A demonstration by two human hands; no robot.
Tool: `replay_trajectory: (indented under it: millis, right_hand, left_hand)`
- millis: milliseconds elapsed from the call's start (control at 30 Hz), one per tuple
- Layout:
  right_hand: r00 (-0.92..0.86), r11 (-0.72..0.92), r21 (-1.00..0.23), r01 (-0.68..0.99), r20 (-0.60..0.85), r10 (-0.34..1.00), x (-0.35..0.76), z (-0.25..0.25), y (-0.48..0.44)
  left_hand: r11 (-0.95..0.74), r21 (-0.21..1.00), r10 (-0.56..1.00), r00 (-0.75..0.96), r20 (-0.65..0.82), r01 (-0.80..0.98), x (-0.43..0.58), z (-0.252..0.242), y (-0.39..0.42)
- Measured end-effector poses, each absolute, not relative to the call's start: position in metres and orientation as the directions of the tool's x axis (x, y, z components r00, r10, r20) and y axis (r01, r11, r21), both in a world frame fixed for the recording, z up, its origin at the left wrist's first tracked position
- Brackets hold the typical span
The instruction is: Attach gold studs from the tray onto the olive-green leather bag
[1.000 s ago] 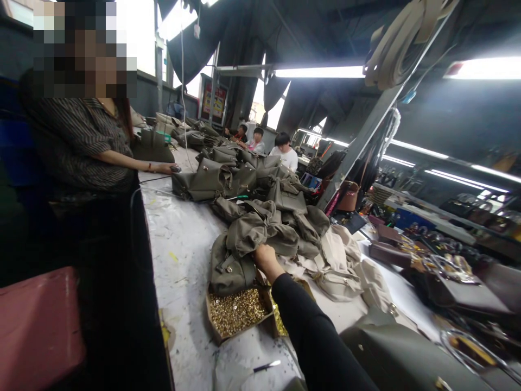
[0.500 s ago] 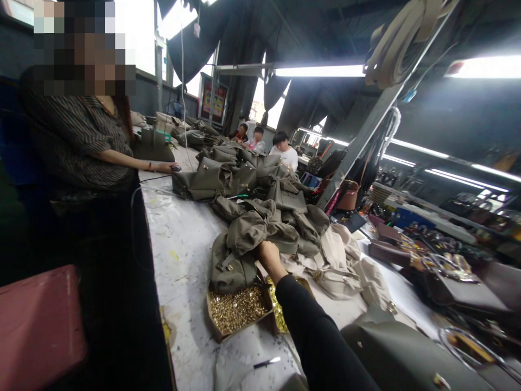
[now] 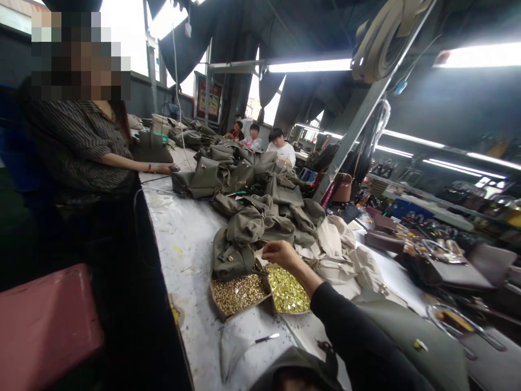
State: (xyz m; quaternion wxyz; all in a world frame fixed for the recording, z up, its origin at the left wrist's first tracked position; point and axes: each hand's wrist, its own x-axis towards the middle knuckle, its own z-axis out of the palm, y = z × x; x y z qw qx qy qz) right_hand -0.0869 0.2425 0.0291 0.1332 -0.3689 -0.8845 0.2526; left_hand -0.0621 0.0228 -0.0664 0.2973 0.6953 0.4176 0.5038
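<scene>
My right hand (image 3: 280,255), in a black sleeve, hovers over the back edge of a box of shiny yellow-gold metal pieces (image 3: 290,292). Its fingers are curled and pressed together; whatever they hold, if anything, is too small to make out. Just left of it lies an olive bag (image 3: 232,263) with a small gold fitting, resting over the back of a second box of small gold-brown metal parts (image 3: 240,294). Another olive bag piece (image 3: 303,361) shows at the bottom edge. A dim skin-toned patch inside it may be my left hand, its fingers hidden.
Olive bags (image 3: 244,176) are heaped farther along the white table (image 3: 179,271); beige bags (image 3: 336,244) lie to the right. A white-and-black slim tool (image 3: 266,338) lies in front. Across the left side stands a co-worker (image 3: 85,141) by a red stool (image 3: 49,315). A slanted metal post (image 3: 345,149) rises beyond.
My right hand has drawn back from the olive bags to above the yellow-gold pieces, uncovering more of their box. An olive bag piece has come into view at the bottom edge.
</scene>
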Motion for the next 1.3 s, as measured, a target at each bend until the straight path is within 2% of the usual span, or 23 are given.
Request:
replay_trajectory:
  millis: [167,233,300,367,533,667,767,900,1067,1300]
  right_hand:
    - [-0.607,0.395,-0.839,0.374,0.101,0.788,-0.019,0.066,0.176]
    - [-0.572,0.294,-0.940,0.172,0.148,0.807,0.012,0.082,0.138]
    - [-0.516,0.196,-0.981,-0.006,0.171,0.839,0.038,0.093,0.095]
    - [-0.443,0.147,-0.988,-0.052,0.155,0.883,0.059,0.094,0.052]
    - [-0.248,0.237,-0.964,0.121,0.202,0.947,0.094,0.055,-0.013]
    - [-0.105,0.221,-0.973,0.069,0.213,0.971,0.106,0.019,-0.026]
    - [-0.008,0.300,-0.954,0.024,0.300,0.954,0.108,0.004,-0.029]
    - [0.062,0.437,-0.899,-0.003,0.436,0.898,0.110,-0.004,-0.031]
    - [0.138,0.410,-0.908,-0.079,0.398,0.907,0.116,-0.014,-0.034]
    - [0.222,0.395,-0.909,-0.134,0.361,0.906,0.119,-0.030,-0.036]
  left_hand:
    - [-0.449,0.839,0.892,0.097,0.442,0.307,-0.050,-0.085,0.016]
    - [-0.441,0.844,0.897,0.105,0.430,0.306,-0.048,-0.085,0.016]
    - [-0.436,0.840,0.899,0.109,0.425,0.324,-0.049,-0.080,0.018]
    - [-0.432,0.827,0.899,0.094,0.429,0.360,-0.051,-0.073,0.019]
    - [-0.422,0.800,0.900,0.088,0.428,0.426,-0.057,-0.053,0.011]
    - [-0.296,0.879,0.954,0.152,0.256,0.374,-0.062,-0.033,0.000]
    - [-0.249,0.894,0.961,0.206,0.182,0.373,-0.061,-0.018,-0.007]
    - [-0.281,0.872,0.948,0.258,0.187,0.400,-0.056,-0.004,-0.018]
    - [-0.342,0.853,0.916,0.343,0.209,0.394,-0.050,0.000,-0.023]
    - [-0.430,0.784,0.887,0.370,0.276,0.448,-0.039,-0.002,-0.019]
